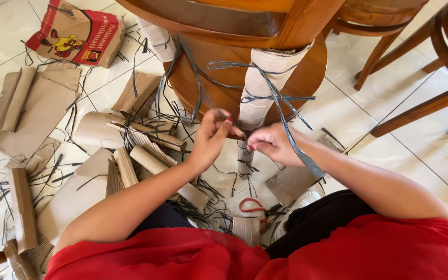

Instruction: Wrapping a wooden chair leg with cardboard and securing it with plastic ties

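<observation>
I see my left hand (211,136) and right hand (271,143) pinching the dark strap (291,141) against the upright, cardboard-wrapped table leg (259,88), which runs vertically.

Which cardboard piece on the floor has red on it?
The flattened cardboard box at the top left, far from both hands. It alone has red printed panels with a cartoon picture; the other cardboard rolls and sheets are plain brown.

You've got a dark grey plastic strap (281,111) w/ loose ends, wound in crossing bands around the cardboard-wrapped chair leg (259,91). Leg stands upright but tilted a bit, beige wrap covering it from seat down to approx floor level. One flat strap tail trails down-right over your right forearm.
</observation>
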